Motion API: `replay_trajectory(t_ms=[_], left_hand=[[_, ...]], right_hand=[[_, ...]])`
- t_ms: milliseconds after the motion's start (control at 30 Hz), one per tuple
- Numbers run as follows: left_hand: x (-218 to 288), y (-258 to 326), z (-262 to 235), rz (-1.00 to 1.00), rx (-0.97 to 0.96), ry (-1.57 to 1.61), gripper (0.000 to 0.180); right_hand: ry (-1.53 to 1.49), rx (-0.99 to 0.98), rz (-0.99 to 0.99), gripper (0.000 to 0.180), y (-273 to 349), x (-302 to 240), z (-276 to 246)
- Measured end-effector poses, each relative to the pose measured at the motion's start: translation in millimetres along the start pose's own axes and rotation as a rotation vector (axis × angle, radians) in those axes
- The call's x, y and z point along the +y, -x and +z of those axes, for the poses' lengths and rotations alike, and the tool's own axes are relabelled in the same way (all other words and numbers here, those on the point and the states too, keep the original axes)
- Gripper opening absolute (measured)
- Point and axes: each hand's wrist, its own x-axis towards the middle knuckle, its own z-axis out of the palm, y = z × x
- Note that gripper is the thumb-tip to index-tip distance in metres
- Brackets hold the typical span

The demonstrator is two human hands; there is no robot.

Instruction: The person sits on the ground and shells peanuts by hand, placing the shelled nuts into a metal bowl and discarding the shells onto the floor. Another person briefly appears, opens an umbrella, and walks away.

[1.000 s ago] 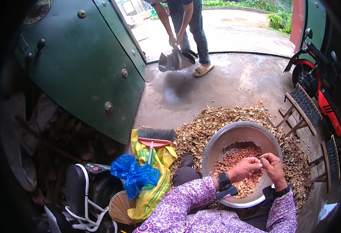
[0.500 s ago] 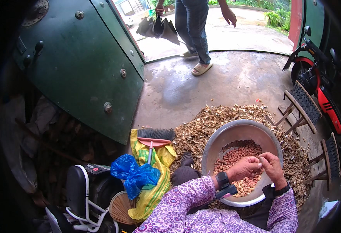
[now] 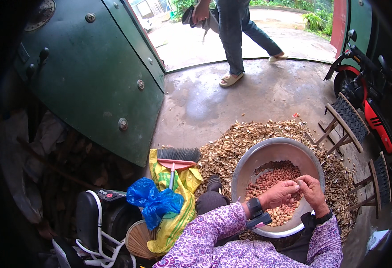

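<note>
Head view: basin [image 3: 277,151] amid shells [image 3: 225,154] on concrete floor [image 3: 267,98] near 2 stools [image 3: 350,115].

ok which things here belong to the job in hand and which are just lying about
Likely part of the job:
left hand and right hand, close together
metal bowl beneath them
peanuts inside it
shell heap around it

Likely just lying about:
broom
blue plastic bag
yellow sack
two stools
red-and-black scooter

In front of me, the other person [image 3: 231,38], stooping a second ago, is now mid-stride, their dark bundle [image 3: 188,17] lifted higher.
</note>
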Motion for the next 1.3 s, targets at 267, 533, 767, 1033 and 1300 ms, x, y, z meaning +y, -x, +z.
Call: replay_trajectory(t_ms=[267,533,767,1033,1300], left_hand=[[-0.9,-1.7,-4.5,0.005,0.031,0.007,0.011],[-5.1,-3.2,-12.0,0.008,0.035,-0.008,0.01],[-2.5,-0.9,-10.7,0.01,0.034,-0.011,0.011],[-3.0,-0.5,-12.0,0.023,0.024,-0.016,0.011],[-2.0,0.4,-12.3,0.027,0.003,-0.013,0.011]], right_hand=[[-0.047,-0.011,0.014,0.018,-1.9,3.9,1.4],[-0.045,-0.014,0.016,0.02,0.7,5.2,3.3],[-0.016,-0.037,0.001,0.022,-0.5,10.5,4.2],[0.019,-0.033,-0.014,0.024,-0.7,16.6,4.0],[-0.055,-0.06,0.013,0.029,-0.9,17.6,4.8]])
